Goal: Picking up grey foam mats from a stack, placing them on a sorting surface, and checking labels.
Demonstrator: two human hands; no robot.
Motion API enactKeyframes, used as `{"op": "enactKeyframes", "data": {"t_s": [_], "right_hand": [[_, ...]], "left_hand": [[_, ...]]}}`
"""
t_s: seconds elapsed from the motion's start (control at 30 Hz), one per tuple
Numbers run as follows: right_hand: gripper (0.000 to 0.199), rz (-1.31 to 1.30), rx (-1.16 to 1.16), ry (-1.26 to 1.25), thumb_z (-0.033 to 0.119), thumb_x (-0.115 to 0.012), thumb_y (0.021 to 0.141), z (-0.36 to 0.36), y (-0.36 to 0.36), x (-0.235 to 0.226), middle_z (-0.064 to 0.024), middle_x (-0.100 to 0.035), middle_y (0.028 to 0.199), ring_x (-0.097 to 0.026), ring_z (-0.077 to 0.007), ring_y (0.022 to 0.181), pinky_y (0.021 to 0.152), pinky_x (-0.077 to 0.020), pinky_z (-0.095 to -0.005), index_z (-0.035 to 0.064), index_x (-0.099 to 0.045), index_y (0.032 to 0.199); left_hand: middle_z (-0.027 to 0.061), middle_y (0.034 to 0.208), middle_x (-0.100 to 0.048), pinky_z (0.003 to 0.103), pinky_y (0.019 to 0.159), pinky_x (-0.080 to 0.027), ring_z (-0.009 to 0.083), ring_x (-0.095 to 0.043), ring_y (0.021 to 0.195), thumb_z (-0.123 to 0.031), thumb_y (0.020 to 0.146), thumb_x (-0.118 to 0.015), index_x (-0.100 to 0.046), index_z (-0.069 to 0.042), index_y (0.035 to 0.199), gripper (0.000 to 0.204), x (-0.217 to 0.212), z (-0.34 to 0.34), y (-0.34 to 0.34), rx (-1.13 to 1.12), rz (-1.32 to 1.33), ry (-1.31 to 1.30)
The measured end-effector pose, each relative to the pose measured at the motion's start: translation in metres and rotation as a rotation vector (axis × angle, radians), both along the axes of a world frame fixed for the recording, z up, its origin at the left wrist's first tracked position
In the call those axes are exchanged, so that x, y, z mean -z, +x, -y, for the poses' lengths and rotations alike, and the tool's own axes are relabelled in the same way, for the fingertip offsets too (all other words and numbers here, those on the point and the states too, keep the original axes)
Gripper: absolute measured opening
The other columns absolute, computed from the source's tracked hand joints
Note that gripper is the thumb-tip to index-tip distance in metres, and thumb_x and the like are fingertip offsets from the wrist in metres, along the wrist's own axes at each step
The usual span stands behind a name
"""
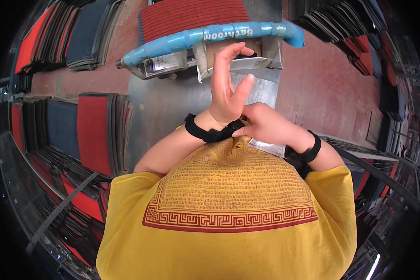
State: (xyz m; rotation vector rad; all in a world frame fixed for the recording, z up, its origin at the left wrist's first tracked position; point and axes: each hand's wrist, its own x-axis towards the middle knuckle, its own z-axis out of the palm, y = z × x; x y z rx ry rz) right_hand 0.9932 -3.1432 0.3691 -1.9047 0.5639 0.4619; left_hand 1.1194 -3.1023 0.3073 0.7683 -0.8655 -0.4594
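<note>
My left hand [228, 93] is raised in front of my chest, empty, with its thumb apart and its fingers loosely bent. A black wrist strap [212, 134] circles that wrist. Against the strap's inner side, my right hand [268, 123] pinches its edge between thumb and fingers; the fingertips are partly hidden. Another black strap [314, 147] is around my right wrist. Below the right hand, a white printed label or packet [267, 147] shows against my yellow shirt [228, 252].
Ahead stands a cart with a blue tape-wrapped handle [172, 45], open carton holders [238, 65] below it, and a red ribbed mat [191, 18] beyond. Stacks of red mats [95, 133] and blue mats [86, 37] line the left; more dark stacks [336, 18] stand at the far right.
</note>
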Motion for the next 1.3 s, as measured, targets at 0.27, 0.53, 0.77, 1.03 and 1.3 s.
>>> {"op": "enactKeyframes", "data": {"t_s": [0.27,0.53,0.77,1.03,1.3], "right_hand": [[0.032,0.044,0.012,0.013,0.016,-0.079,0.071,0.010,-0.012,0.009,-0.0196,-0.059,0.072,-0.059,-0.0372,0.070,0.064,-0.0447,-0.0414,-0.0032,-0.057,0.086],[0.032,0.293,-0.064,-0.524,0.016,-0.079,0.072,-0.011,-0.020,-0.003,-0.0171,-0.057,0.069,-0.053,-0.0354,0.064,0.060,-0.0410,-0.0404,-0.0032,-0.057,0.084],[0.033,0.047,-0.141,-0.264,0.020,-0.077,0.073,0.001,-0.014,-0.016,-0.0189,-0.060,0.075,-0.059,-0.0398,0.073,0.064,-0.0450,-0.0441,-0.0029,-0.058,0.087],[0.036,0.047,-0.077,-0.079,0.023,-0.075,0.073,0.005,-0.019,-0.013,-0.0215,-0.063,0.084,-0.061,-0.0408,0.084,0.071,-0.0478,-0.0483,-0.0015,-0.060,0.095],[0.036,0.126,0.032,-0.106,0.018,-0.077,0.075,0.003,-0.014,-0.017,-0.0123,-0.062,0.077,-0.057,-0.0259,0.065,0.063,-0.0461,-0.0331,-0.0013,-0.061,0.100]], "left_hand": [[0.0175,0.121,-0.048,0.044,0.106,-0.030,0.0259,-0.047,0.116,-0.026,0.085,-0.058,-0.036,0.004,0.131,0.059,0.000,0.001,-0.005,-0.005,0.076,-0.025],[0.0178,0.121,-0.048,0.044,0.107,-0.029,0.0260,-0.047,0.116,-0.025,0.084,-0.060,-0.036,0.004,0.131,0.061,-0.002,0.003,-0.005,-0.009,0.177,-0.079],[0.0180,0.120,-0.047,0.045,0.107,-0.029,0.0262,-0.047,0.116,-0.026,0.083,-0.061,-0.035,0.005,0.131,0.063,0.001,0.003,-0.009,0.023,0.146,-0.049],[0.0176,0.120,-0.047,0.046,0.108,-0.027,0.0263,-0.047,0.114,-0.028,0.083,-0.061,-0.035,0.005,0.131,0.064,-0.010,0.000,-0.012,0.034,0.182,-0.057],[0.0150,0.116,-0.051,0.044,0.106,-0.030,0.0253,-0.048,0.111,-0.024,0.083,-0.060,-0.041,0.004,0.127,0.056,-0.013,0.007,-0.008,-0.062,0.034,-0.086]]}}
